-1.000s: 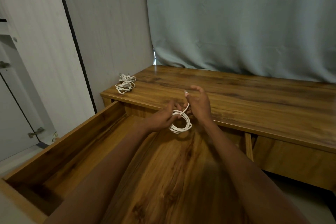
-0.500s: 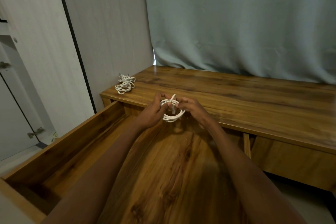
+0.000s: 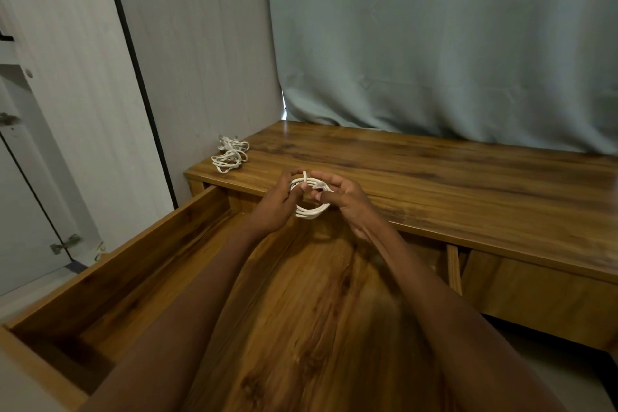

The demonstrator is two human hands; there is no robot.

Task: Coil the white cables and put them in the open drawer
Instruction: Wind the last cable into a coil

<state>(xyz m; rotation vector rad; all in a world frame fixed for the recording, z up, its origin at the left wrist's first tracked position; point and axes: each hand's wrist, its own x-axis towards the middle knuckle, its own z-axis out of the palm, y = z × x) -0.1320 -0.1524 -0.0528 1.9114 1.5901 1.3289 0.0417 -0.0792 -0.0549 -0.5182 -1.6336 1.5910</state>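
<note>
A white cable (image 3: 311, 210) wound into a small coil is held between both hands above the back of the open drawer (image 3: 160, 244). My left hand (image 3: 276, 206) grips the coil's left side. My right hand (image 3: 344, 199) pinches the right side, with the cable's loose end and plug at its fingertips. Two more white cables (image 3: 230, 154) lie bunched on the far left corner of the wooden desk top (image 3: 434, 184).
The drawer's left wall and front rim stand close to a grey cabinet door (image 3: 33, 177) on the left. A grey curtain (image 3: 434, 43) hangs behind the desk. A closed drawer front (image 3: 535, 294) is under the desk at the right.
Both hands have risen slightly toward the desk edge with the coil. The right hand has brought the loose end down over the loops, and the coil now lies flatter.
</note>
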